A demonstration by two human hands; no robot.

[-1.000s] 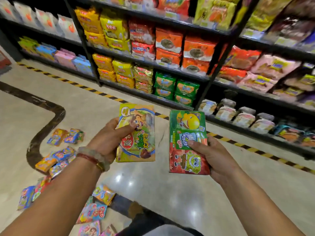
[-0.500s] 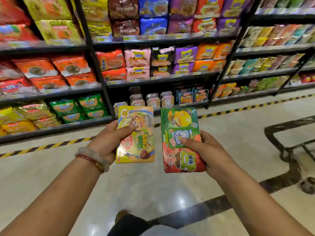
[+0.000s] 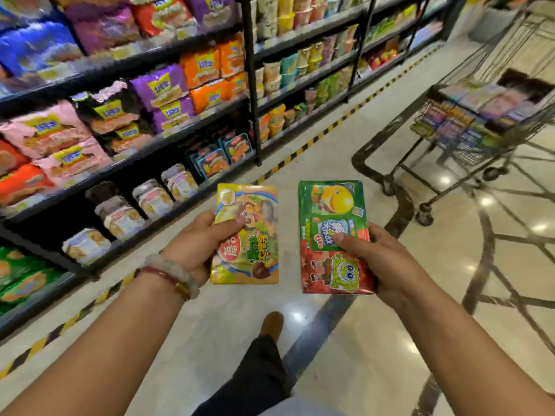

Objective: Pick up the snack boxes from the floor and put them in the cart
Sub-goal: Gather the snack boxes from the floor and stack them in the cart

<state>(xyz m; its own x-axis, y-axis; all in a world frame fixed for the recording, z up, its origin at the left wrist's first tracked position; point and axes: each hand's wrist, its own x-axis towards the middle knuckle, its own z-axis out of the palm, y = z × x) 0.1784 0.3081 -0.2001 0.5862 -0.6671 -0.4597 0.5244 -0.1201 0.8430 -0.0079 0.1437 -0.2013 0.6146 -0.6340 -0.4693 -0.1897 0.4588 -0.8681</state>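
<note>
In the head view, 2 bare arms reach forward from the bottom of the frame. The left hand [image 3: 192,250] grips a flat yellow cardboard snack box with a cartoon face [image 3: 246,235], thumb on top, just left of the middle of the frame. A pale bead bracelet and a red band [image 3: 168,273] sit on that wrist. The right hand [image 3: 381,262] grips a green and red snack box stack with a yellow cartoon sponge [image 3: 335,238], thumb pressed on its front, just right of the middle. The 2 boxes are side by side, apart, held up over the shiny pale tile floor [image 3: 345,355].

The metal wire shopping cart on wheels [image 3: 468,136] stands at the upper right of the frame, well apart from the hands. Blurry colourful boxes already lie inside it.

Black store shelves full of snack bags [image 3: 135,121] fill the upper left. A yellow and black striped floor line [image 3: 312,142] runs along their base. A brown shoe and dark trouser leg [image 3: 264,349] show at the bottom middle.
</note>
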